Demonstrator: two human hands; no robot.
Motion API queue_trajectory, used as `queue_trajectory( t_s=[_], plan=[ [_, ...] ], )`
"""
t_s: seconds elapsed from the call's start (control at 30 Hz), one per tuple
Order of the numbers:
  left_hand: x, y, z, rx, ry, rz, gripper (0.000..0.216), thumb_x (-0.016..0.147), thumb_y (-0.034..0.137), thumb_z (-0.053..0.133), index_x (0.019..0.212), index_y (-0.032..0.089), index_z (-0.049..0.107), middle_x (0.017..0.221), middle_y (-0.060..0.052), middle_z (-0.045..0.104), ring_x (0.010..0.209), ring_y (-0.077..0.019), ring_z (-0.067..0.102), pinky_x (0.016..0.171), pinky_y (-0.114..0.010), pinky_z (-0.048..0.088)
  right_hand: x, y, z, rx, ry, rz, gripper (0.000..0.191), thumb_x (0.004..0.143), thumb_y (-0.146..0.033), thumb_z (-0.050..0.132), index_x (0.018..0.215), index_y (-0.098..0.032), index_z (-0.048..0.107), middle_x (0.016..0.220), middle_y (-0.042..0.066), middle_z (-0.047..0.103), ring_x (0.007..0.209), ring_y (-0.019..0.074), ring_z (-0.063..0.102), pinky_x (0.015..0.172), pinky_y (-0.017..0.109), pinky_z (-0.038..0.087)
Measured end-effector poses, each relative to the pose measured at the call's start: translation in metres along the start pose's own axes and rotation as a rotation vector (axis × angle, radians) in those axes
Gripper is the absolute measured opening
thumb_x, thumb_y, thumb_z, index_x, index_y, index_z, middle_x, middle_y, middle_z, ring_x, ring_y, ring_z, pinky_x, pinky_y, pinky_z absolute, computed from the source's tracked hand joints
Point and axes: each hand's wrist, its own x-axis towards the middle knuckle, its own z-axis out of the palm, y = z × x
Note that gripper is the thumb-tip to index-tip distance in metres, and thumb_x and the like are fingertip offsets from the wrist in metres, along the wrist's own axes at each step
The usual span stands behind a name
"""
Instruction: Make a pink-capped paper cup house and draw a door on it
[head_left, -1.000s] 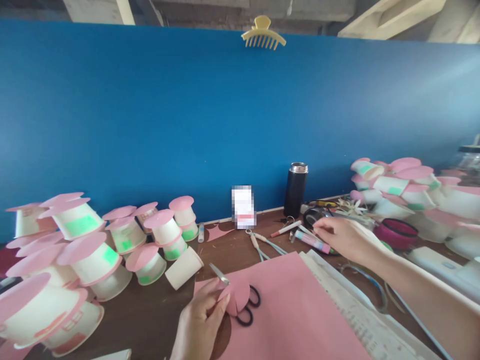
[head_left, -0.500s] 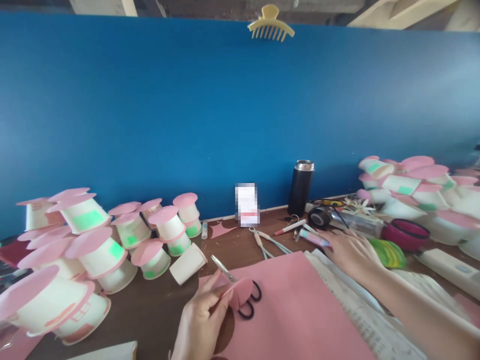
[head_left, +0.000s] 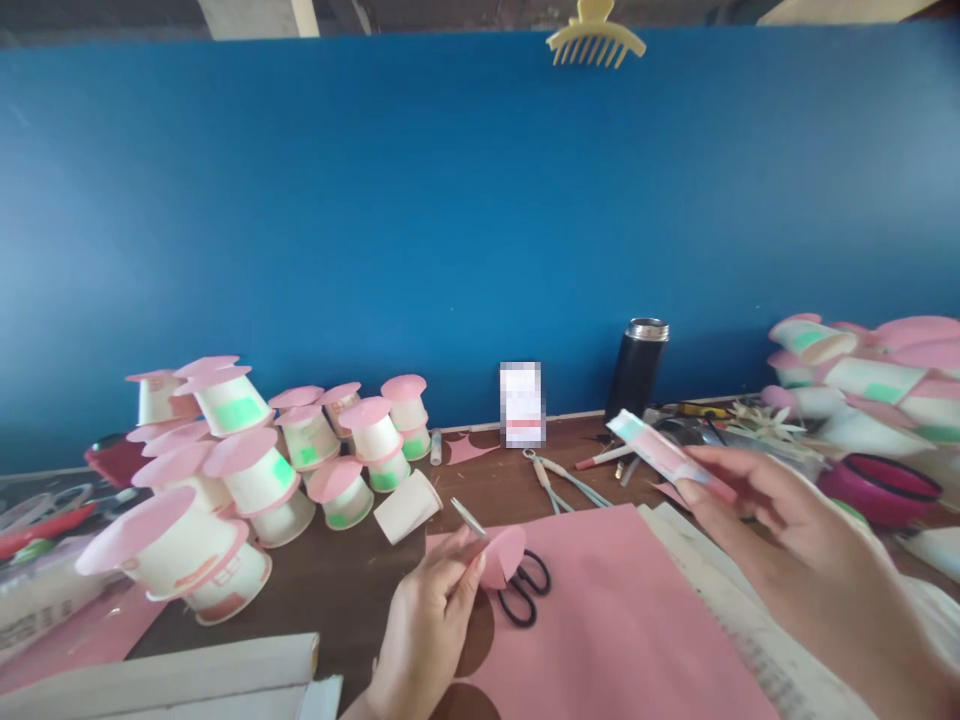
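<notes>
My left hand [head_left: 431, 615] pinches a round pink paper piece [head_left: 508, 557] between thumb and fingers; the piece looks slightly bent. Scissors [head_left: 468, 517] with black handles lie behind and beside it, partly covered by the paper and my fingers. Raised on the right, my right hand [head_left: 795, 540] grips a slim pink, white and pale-blue tube [head_left: 656, 450], its white end pointing up and left. Under both lies a large pink sheet [head_left: 600, 600] with rounded cutouts along its left edge. A plain white cup [head_left: 407, 507] rests on its side near my left hand.
Stacked white cups with pink paper discs [head_left: 255, 470] stand at left, more cups [head_left: 870, 380] at right. A black flask [head_left: 637, 375], pliers [head_left: 555, 475], a marker [head_left: 596, 461] and a magenta bowl [head_left: 874, 490] sit toward the blue wall [head_left: 375, 220].
My right hand has lifted the tube off the clutter and brought it up and nearer. My left hand keeps its pinch on the pink paper. The whole view has shifted a little.
</notes>
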Motion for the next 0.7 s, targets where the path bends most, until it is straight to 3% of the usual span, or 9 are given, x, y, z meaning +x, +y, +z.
queue_trajectory(
  t_s=[0.13,0.23,0.37,0.43,0.53,0.7],
  plan=[
    [0.0,-0.002,-0.005,0.132,0.036,0.113,0.029,0.094,0.035,0.049,0.113,0.032,0.071,0.123,-0.005,0.067,0.114,-0.0214,0.062,0.099,-0.032,0.047,-0.013,-0.031,0.018,0.236,-0.106,-0.037,0.032,0.082,-0.051,0.06,0.107,-0.031,0.061,0.104,0.003,0.072,0.091,0.0258,0.069,0.073,0.033,0.052],
    [0.002,-0.001,-0.009,0.157,0.146,0.118,0.027,0.094,0.036,0.049,0.093,0.025,0.074,0.103,-0.007,0.068,0.095,-0.0201,0.064,0.085,-0.029,0.049,-0.023,-0.052,0.031,0.38,-0.193,-0.019,0.03,0.084,-0.048,0.061,0.107,-0.028,0.061,0.102,0.003,0.071,0.095,0.0238,0.068,0.076,0.03,0.053],
    [0.006,0.002,-0.013,0.039,0.232,-0.094,0.041,0.091,0.04,0.049,0.056,0.019,0.053,0.069,0.0,0.052,0.061,-0.0126,0.049,0.061,-0.023,0.041,-0.034,-0.061,0.046,0.57,-0.268,0.065,0.028,0.086,-0.047,0.061,0.104,-0.027,0.06,0.086,0.001,0.068,0.079,0.0184,0.064,0.067,0.024,0.051],
    [0.007,0.002,-0.014,-0.09,0.201,-0.251,0.041,0.088,0.044,0.052,0.056,0.019,0.047,0.061,0.004,0.043,0.057,-0.0116,0.042,0.055,-0.021,0.036,-0.039,-0.055,0.056,0.651,-0.324,0.114,0.027,0.088,-0.049,0.059,0.101,-0.026,0.062,0.073,-0.002,0.06,0.069,0.0153,0.056,0.063,0.023,0.047],
    [0.008,0.001,-0.014,-0.31,0.102,-0.421,0.039,0.085,0.05,0.053,0.063,0.018,0.052,0.056,0.006,0.037,0.056,-0.0109,0.036,0.052,-0.02,0.029,-0.044,-0.042,0.071,0.836,-0.425,0.23,0.03,0.086,-0.052,0.062,0.091,-0.022,0.066,0.071,-0.002,0.056,0.068,0.0149,0.051,0.063,0.024,0.047],
    [0.008,-0.001,-0.015,-0.47,0.055,-0.488,0.041,0.082,0.054,0.057,0.064,0.017,0.052,0.052,0.007,0.035,0.053,-0.0096,0.03,0.05,-0.021,0.023,-0.054,-0.045,0.086,1.1,-0.479,0.574,0.037,0.07,-0.055,0.077,0.077,-0.02,0.069,0.068,0.0,0.061,0.067,0.0159,0.056,0.062,0.024,0.049]
  ],
)
